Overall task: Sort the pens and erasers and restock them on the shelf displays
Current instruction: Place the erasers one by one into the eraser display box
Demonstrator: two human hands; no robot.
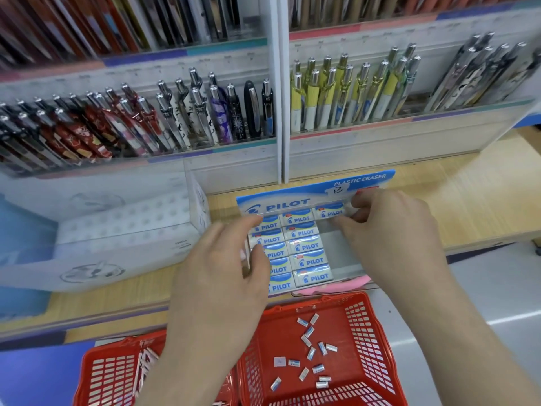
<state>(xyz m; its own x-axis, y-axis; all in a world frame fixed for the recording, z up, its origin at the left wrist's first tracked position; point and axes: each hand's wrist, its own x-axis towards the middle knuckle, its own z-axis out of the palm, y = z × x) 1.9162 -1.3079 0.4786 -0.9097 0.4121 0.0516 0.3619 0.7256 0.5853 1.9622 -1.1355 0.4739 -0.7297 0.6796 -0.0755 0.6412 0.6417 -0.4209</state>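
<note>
A blue-and-white Pilot eraser display box (314, 189) stands on the wooden shelf, with two columns of wrapped erasers (304, 246) filled and its right column mostly bare. My right hand (392, 230) pinches one eraser (329, 212) at the top of that right column. My left hand (222, 276) rests against the box's left edge, fingers apart over the left column, holding nothing. Below, a red basket (371, 326) holds several loose erasers (310, 353). Another red basket (102, 373) at lower left holds pens (143, 367).
Clear racks above carry rows of pens: red and dark ones (87, 127) at left, yellow-white ones (345, 92) in the middle, silver ones (480, 71) at right. A white display stand (117, 227) sits left of the eraser box. Bare wooden shelf (468, 200) lies to the right.
</note>
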